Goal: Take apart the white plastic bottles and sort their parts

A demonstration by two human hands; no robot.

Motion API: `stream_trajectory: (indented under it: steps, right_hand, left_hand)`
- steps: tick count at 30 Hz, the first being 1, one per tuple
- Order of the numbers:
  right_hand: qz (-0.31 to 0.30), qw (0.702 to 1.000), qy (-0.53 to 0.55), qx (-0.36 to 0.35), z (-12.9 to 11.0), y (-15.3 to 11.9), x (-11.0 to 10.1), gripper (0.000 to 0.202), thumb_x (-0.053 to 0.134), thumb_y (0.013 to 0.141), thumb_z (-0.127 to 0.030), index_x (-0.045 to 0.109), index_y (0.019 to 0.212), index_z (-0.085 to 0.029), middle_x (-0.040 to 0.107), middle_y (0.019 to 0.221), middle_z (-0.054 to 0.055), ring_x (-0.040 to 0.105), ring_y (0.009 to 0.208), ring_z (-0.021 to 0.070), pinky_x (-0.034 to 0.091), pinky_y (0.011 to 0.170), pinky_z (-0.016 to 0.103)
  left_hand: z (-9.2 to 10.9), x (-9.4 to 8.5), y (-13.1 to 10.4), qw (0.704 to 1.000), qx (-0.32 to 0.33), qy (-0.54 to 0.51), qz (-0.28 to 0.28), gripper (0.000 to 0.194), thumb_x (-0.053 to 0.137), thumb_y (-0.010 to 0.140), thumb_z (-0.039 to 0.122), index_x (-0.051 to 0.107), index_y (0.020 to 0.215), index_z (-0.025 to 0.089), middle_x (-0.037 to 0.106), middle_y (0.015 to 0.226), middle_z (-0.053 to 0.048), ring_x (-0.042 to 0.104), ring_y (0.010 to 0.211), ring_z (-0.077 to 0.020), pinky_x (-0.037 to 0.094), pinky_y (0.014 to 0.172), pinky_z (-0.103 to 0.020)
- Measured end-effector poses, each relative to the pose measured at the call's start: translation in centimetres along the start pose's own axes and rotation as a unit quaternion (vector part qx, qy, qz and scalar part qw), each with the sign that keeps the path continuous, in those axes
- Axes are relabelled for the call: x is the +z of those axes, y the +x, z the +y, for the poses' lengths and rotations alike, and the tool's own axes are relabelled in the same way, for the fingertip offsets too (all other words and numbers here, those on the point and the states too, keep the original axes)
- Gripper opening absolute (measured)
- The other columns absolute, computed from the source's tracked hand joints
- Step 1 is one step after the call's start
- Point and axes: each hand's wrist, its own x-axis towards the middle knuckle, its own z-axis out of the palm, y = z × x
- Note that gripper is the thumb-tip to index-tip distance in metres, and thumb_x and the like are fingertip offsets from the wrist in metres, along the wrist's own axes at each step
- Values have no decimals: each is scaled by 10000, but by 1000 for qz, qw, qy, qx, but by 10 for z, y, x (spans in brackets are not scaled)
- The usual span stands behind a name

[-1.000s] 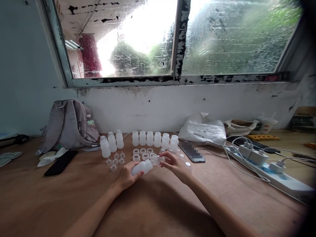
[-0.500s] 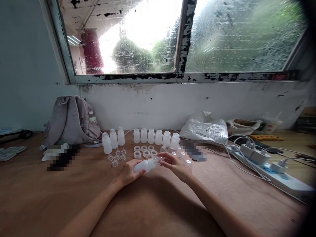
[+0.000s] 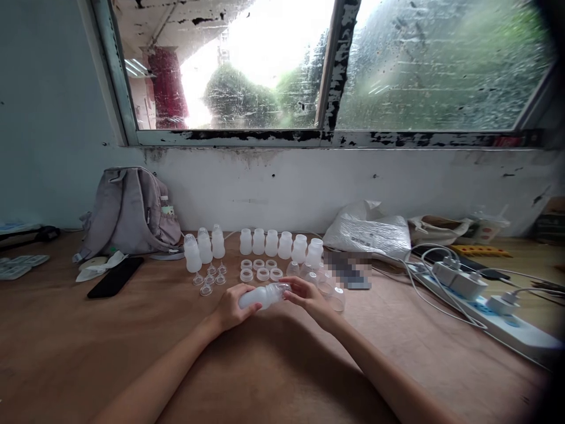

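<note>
A frosted white bottle (image 3: 260, 298) lies tilted in my left hand (image 3: 233, 307), its top toward the right. My right hand (image 3: 308, 297) has its fingers closed round a clear cap (image 3: 279, 289) at the bottle's top end. Behind my hands are several white rings (image 3: 263, 274) and a row of open bottles (image 3: 271, 243). To the left stand three capped bottles (image 3: 205, 246), with several clear nipples (image 3: 210, 277) in front of them. Clear domed caps (image 3: 338, 299) sit beside my right hand, partly hidden by it.
At the left are a grey backpack (image 3: 128, 215) and a black phone (image 3: 115, 277). A silver bag (image 3: 371, 231) lies at the back right, near a white power strip (image 3: 516, 324) with cables. A blurred dark object (image 3: 353, 272) lies right of the bottles.
The clear cap now sits further down over the bottle's top, with my right fingers moved slightly left. The camera view has shifted a little.
</note>
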Motion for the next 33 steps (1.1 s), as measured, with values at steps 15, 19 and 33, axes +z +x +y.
stream_trajectory:
  steps: [15, 19, 33]
  right_hand:
    - [-14, 999, 26, 32, 3, -3, 8, 341, 629, 677, -378, 553, 956, -197, 576, 925, 43, 518, 906, 197, 431, 782, 321]
    - [1, 998, 44, 38, 0, -5, 10, 333, 638, 669, -375, 550, 940, -202, 575, 911, 38, 517, 893, 190, 428, 775, 310]
    - [-41, 960, 268, 75, -2, -7, 10, 292, 648, 675, -244, 554, 951, -237, 569, 845, 1, 554, 834, 145, 396, 888, 358]
  left_hand:
    - [5, 1, -6, 998, 28, 57, 8, 336, 525, 723, 423, 613, 919, 165, 611, 770, -66, 569, 691, -181, 452, 642, -275]
    - [8, -1, -4, 999, 10, 26, 17, 333, 540, 717, 419, 612, 907, 154, 609, 770, -61, 566, 676, -169, 447, 632, -265]
    - [14, 3, -5, 998, 19, -13, 51, 324, 549, 720, 397, 583, 920, 144, 584, 788, -53, 559, 682, -157, 443, 627, -255]
